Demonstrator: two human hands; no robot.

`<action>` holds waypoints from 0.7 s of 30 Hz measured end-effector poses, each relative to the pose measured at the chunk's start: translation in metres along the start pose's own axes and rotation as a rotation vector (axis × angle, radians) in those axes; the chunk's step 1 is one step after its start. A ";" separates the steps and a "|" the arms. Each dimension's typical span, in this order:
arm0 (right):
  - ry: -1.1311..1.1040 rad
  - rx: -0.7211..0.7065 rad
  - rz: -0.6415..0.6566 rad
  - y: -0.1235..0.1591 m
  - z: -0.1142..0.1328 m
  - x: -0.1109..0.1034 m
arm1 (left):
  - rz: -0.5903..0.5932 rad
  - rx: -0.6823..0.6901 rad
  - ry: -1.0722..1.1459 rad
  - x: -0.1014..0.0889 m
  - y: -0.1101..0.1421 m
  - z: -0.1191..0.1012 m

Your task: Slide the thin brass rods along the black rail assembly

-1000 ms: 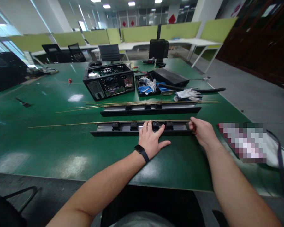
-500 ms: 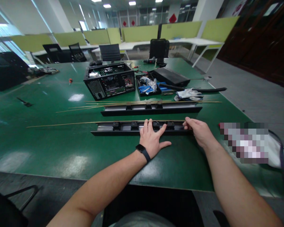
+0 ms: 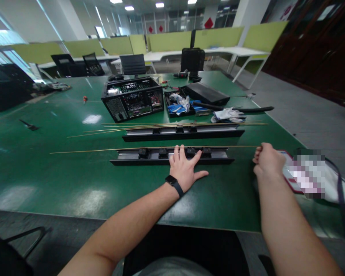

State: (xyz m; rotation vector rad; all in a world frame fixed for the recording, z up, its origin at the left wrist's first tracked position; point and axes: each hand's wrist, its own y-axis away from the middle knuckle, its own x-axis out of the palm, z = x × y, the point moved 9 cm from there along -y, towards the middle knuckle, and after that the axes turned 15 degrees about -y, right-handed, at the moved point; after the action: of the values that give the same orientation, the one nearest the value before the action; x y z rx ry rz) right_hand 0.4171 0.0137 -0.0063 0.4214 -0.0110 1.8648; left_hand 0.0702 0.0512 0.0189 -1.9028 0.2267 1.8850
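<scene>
Fingers spread, my left hand (image 3: 184,165) lies over the near black channel rail (image 3: 140,162), which has several black blocks (image 3: 143,153) sitting in its silvery trough. Its fingertips reach the rail's far edge. Along that far edge runs a thin brass-coloured rod (image 3: 83,151), its left end sticking out well past the rail. My right hand (image 3: 267,159), closed, pinches the rod's right end, beyond the right end of the rail. Behind, a second black rail (image 3: 172,135) lies parallel, with several more thin rods (image 3: 109,129) over and beside it.
An open computer case (image 3: 135,101) stands at the back. Right of it are a tray of gloves (image 3: 179,105), a flat black panel (image 3: 207,93), a white glove (image 3: 228,114) and a black tube (image 3: 258,110). A white bag (image 3: 337,188) lies at the right, a brush (image 3: 28,125) at the left.
My right hand first slid a little left along the rod, then moved right past the rail's end. The rod's left end shifted slightly left, then right. My left hand stayed in place.
</scene>
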 end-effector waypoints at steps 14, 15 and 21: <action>0.096 0.023 0.544 0.022 -0.038 0.047 | -0.035 0.013 0.006 0.003 -0.001 0.001; 0.128 0.023 0.618 0.029 -0.041 0.053 | -0.037 0.014 0.004 0.003 -0.001 0.001; 0.250 -0.052 0.829 0.056 -0.040 0.068 | -0.042 0.011 -0.010 0.002 -0.001 0.000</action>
State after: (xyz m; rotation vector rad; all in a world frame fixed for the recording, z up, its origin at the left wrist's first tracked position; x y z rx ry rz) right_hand 0.3356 0.0662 -0.0130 0.1400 -0.0748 2.7164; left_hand 0.0706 0.0523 0.0174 -1.8757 0.1919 1.8622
